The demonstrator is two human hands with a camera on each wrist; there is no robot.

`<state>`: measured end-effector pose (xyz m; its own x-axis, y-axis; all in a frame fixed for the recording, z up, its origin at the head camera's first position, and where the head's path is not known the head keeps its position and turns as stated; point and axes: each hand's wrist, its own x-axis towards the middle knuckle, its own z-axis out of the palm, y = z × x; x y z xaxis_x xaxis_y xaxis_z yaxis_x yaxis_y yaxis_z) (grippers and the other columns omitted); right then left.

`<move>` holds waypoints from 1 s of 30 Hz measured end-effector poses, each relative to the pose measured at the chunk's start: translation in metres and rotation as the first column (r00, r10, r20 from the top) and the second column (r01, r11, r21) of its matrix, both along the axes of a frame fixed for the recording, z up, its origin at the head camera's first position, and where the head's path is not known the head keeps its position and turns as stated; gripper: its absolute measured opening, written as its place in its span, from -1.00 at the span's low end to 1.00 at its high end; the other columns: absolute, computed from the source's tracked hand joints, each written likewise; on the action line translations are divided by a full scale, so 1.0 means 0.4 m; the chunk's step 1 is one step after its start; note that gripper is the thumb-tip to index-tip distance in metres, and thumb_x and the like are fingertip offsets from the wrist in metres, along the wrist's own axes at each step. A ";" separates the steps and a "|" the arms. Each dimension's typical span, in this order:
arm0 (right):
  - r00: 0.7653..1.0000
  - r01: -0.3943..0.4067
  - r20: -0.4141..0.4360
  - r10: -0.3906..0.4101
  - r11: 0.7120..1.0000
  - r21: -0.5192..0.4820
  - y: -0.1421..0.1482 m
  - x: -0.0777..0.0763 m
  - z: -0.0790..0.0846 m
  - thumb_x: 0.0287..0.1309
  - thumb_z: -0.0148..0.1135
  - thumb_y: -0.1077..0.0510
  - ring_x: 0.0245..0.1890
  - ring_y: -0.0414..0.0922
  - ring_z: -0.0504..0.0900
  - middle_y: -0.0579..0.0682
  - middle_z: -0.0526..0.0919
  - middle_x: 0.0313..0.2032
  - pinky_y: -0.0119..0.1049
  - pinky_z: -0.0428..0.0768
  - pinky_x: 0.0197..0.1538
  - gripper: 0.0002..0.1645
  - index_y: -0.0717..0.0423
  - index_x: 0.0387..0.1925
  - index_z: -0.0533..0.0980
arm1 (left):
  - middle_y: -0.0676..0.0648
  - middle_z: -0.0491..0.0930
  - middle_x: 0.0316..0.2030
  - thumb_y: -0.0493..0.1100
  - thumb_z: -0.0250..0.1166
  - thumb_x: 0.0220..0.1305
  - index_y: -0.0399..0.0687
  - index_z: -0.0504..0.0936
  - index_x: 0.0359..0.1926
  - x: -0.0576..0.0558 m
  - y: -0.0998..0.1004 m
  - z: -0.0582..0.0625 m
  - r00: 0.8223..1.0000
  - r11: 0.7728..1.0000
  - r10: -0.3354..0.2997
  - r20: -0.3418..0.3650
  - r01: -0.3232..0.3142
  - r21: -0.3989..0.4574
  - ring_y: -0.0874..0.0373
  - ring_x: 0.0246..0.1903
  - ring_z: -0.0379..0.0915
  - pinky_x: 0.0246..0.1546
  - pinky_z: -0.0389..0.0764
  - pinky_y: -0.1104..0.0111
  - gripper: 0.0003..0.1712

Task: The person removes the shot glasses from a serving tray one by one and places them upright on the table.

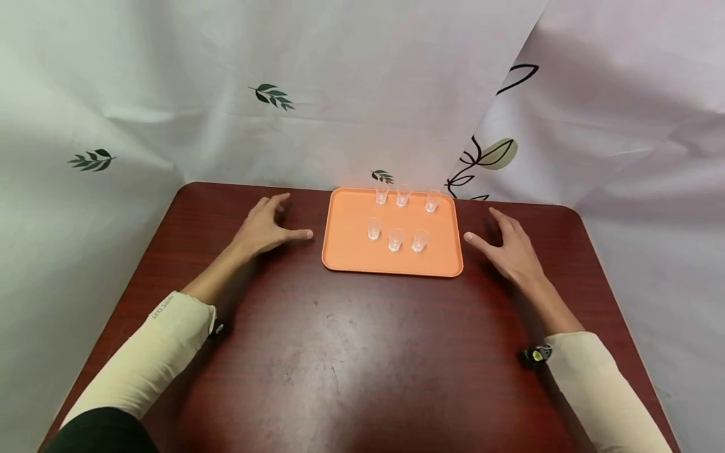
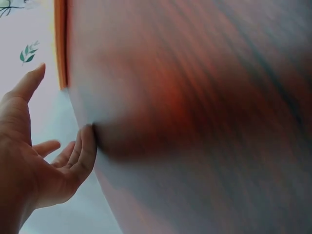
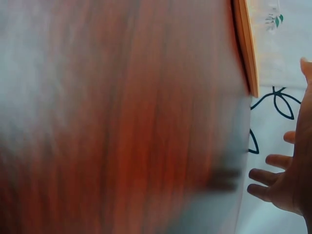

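Note:
An orange tray (image 1: 351,255) lies at the far side of the table, bearing several small clear cups in two loose rows, among them a back-right cup (image 1: 432,201) and a front-left cup (image 1: 374,228). To the tray's left is my left hand (image 1: 263,229), thumb spread from the fingers, holding nothing. On the opposite side my right hand (image 1: 510,248) is spread likewise, its thumb tip close to the tray's right edge but apart from it. Both wrist views catch only the tray's edge (image 2: 61,44); the cups are not clearly visible there.
The dark red-brown wooden table (image 1: 362,352) fills the foreground. A white curtain (image 1: 340,94) with leaf prints hangs right behind the tray and along both sides. Dark bands with small devices (image 1: 538,354) sit at the sleeve cuffs.

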<state>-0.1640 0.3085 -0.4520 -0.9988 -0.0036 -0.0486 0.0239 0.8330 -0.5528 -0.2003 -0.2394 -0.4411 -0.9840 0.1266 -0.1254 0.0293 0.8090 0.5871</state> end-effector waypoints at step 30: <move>0.996 -0.052 -0.085 0.034 0.974 -0.218 -0.110 0.013 0.009 0.31 0.61 -0.32 0.34 0.26 0.72 0.25 0.68 0.40 0.27 0.66 0.48 0.02 0.09 0.60 0.50 | -0.32 0.32 0.47 -0.22 0.78 0.16 -0.04 0.27 0.77 -0.003 0.128 -0.007 0.967 0.918 -0.128 0.220 0.032 0.395 0.05 -0.18 0.68 -0.28 0.93 0.19 0.26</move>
<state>-0.1588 0.2644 -0.4485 -0.9981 -0.0481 0.0385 -0.0610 0.6899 -0.7214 -0.2016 -0.1882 -0.4438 -0.9159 0.2895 -0.2781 -0.0939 0.5191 0.8495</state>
